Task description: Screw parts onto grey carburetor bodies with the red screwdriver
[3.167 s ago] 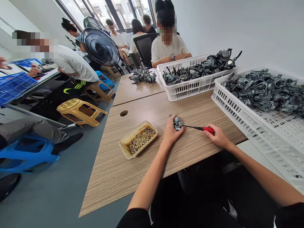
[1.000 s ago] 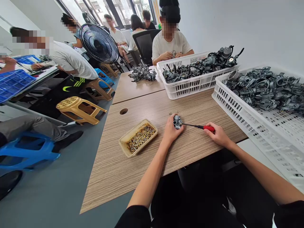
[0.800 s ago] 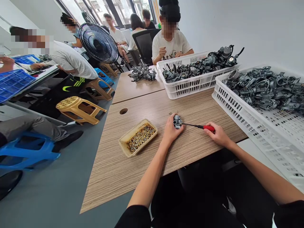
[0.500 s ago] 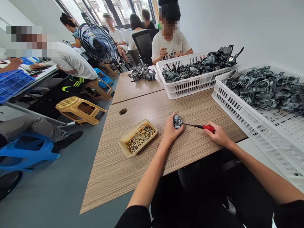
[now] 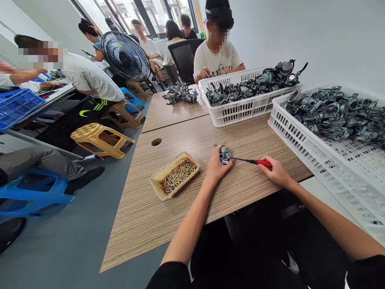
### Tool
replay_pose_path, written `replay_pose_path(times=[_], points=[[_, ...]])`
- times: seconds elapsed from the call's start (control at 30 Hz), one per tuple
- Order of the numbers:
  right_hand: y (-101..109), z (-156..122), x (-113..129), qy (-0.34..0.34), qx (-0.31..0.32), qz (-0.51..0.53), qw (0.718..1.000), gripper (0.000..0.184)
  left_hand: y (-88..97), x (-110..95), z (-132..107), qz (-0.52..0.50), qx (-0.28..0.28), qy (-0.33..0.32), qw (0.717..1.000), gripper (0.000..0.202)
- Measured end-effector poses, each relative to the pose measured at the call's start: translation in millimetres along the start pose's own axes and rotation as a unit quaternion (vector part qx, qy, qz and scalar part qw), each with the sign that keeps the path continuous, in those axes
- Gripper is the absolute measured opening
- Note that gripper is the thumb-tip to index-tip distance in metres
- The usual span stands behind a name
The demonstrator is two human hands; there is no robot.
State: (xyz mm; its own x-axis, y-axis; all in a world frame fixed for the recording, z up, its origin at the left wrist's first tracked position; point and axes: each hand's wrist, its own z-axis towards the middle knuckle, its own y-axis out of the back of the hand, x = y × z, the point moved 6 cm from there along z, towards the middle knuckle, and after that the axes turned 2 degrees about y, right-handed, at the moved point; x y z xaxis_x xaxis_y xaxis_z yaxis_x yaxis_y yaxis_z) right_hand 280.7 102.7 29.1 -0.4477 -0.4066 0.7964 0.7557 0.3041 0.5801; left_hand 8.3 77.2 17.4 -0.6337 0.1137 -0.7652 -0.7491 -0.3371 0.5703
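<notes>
My left hand (image 5: 217, 167) is closed around a small grey metal carburetor (image 5: 225, 155), steadying it on the wood-grain table (image 5: 240, 196). In my right hand (image 5: 275, 170) is the red handle of a screwdriver (image 5: 264, 163). Its dark shaft points left, and the tip meets the right side of the carburetor; the exact contact spot is too small to make out. Just behind the carburetor lie a few tiny brass-coloured pieces (image 5: 224, 143). Left of my left hand sits a cream plastic tub (image 5: 156, 185) holding many small brass and silver screw-like parts.
Two white slatted crates, one at the back (image 5: 237, 116) and one at the right (image 5: 279, 116), hold many carburetors. A carburetor pile (image 5: 180, 94) rests at the table's far left. Across the table sits a person (image 5: 218, 60). A fan (image 5: 125, 56) and stools (image 5: 99, 138) stand left.
Both hands, the carburetor and the screwdriver look almost unmoved. The person across the table has raised their head a little, and the co-worker at the left has shifted an arm.
</notes>
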Motion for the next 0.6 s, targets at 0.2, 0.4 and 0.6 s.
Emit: replay_pose_path(times=[0.2,0.4,0.6], points=[[-0.4,-0.4,-0.4,-0.002,0.002,-0.001,1.0,0.029,-0.4,0.6,-0.3,0.0,-0.002,0.002,1.0,0.071],[-0.5,-0.6,0.5,0.0,0.001,0.005,1.0,0.028,0.0,-0.2,-0.4,-0.002,-0.003,-0.003,1.0,0.07],[0.8,-0.7,2.7,-0.006,0.0,0.005,1.0,0.029,-0.1,-0.1,0.1,-0.001,0.0,0.001,1.0,0.071]])
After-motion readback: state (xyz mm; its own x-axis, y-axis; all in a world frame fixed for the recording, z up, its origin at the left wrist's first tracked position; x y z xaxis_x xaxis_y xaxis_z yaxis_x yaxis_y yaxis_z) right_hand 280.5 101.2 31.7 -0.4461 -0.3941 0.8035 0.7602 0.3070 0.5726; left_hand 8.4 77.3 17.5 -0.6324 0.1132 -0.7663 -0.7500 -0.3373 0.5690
